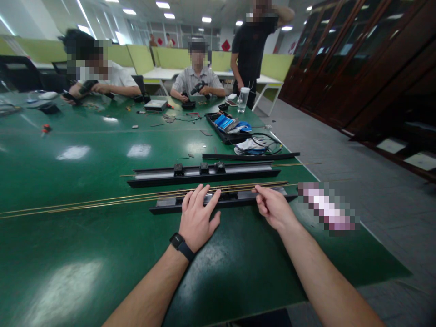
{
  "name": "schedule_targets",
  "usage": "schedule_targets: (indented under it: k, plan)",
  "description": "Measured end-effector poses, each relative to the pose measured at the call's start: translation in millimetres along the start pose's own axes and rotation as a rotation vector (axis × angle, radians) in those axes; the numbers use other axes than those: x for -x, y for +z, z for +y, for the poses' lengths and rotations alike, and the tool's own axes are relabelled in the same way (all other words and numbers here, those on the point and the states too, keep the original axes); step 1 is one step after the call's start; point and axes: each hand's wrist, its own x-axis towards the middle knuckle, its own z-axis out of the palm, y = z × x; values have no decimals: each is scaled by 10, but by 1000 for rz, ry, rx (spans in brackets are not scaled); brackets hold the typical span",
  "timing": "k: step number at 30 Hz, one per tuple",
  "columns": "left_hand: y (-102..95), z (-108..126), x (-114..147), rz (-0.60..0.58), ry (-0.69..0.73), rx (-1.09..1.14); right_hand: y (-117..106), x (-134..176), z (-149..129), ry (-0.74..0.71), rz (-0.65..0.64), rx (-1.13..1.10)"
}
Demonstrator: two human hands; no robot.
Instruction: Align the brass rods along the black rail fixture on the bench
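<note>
My left hand (197,220), with a dark watch on the wrist, lies with fingers spread over thin brass rods (112,200) and the near black rail (166,209). The rods run lengthwise along this rail and stick out far to the left. Toward the rail's right end, my right hand (275,208) pinches a brass rod between thumb and forefinger. Just beyond, a second black rail (153,180) lies parallel, carrying several small black blocks (204,168) in its channel. What lies under my left fingers is partly hidden.
Behind the rails are a black strip (252,156), white gloves (250,146), and a black tray (223,135) with blue packets. A glass (243,100) stands farther back. At right lies a blurred-out item (325,206) near the table edge. Two people work across the green table (85,245); another stands.
</note>
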Motion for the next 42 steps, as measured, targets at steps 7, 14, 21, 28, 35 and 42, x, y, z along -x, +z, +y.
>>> schedule_targets:
  k: [7,14,21,28,35,42]
  plan:
    - [17,-16,7,2,5,-2,-8,-3,3,-10,5,1]
    - [13,-11,7,-2,4,0,4,-6,11,-8,3,9]
    - [14,-6,8,11,5,7,22,-7,36,-36,-17,52]
    - [19,-16,10,5,0,2,9,6,10,-20,-7,28]
    - [5,-8,2,3,3,1,-44,-45,28,-21,15,-4]
    - [-1,1,-2,-2,-2,6,-24,-49,45,-22,-7,21]
